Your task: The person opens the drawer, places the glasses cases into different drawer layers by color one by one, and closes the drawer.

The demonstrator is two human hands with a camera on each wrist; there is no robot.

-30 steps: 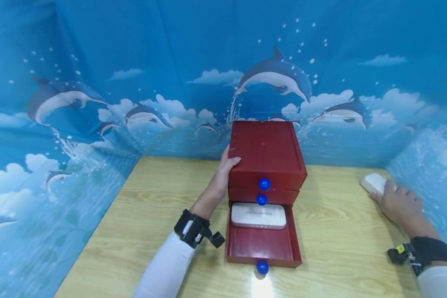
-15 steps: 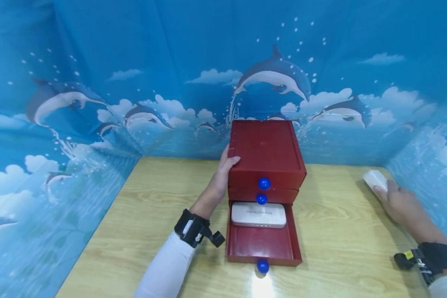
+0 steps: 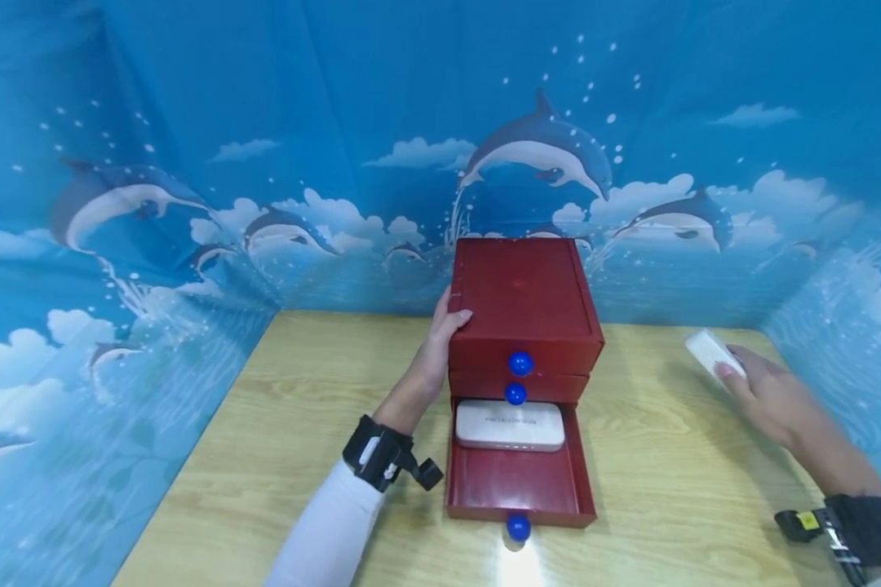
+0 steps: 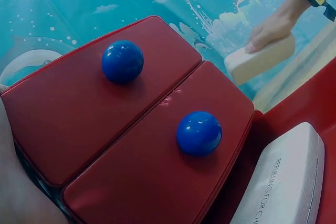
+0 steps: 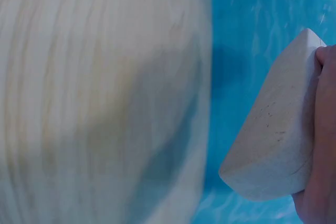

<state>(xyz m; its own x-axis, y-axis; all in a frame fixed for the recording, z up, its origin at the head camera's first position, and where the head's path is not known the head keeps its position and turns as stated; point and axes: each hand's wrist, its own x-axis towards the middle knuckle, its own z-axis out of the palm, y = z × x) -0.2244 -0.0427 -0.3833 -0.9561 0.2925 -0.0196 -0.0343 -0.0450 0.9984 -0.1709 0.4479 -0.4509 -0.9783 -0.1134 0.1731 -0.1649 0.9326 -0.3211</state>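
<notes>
A dark red three-drawer cabinet (image 3: 521, 285) stands mid-table with blue ball knobs. Along its left side lies my left hand (image 3: 435, 350), fingers flat against the wall and thumb over the top edge. The bottom drawer (image 3: 514, 485) is pulled out, and a white glasses case (image 3: 510, 424) with printed lettering lies at its back. Off to the right, my right hand (image 3: 771, 399) holds a second white glasses case (image 3: 712, 352) between thumb and fingers, raised over the table. In the right wrist view this case (image 5: 275, 129) is tilted, its side marked by small dark specks.
The two upper drawers are closed, with their blue knobs (image 4: 122, 62) facing forward. A pale wooden table (image 3: 323, 383) carries the cabinet. Blue cloth (image 3: 382, 98) printed with dolphins walls off the back and both sides.
My right hand has lifted the white glasses case off the table at the right and shifted it somewhat leftward. My left hand and the cabinet have stayed in place.
</notes>
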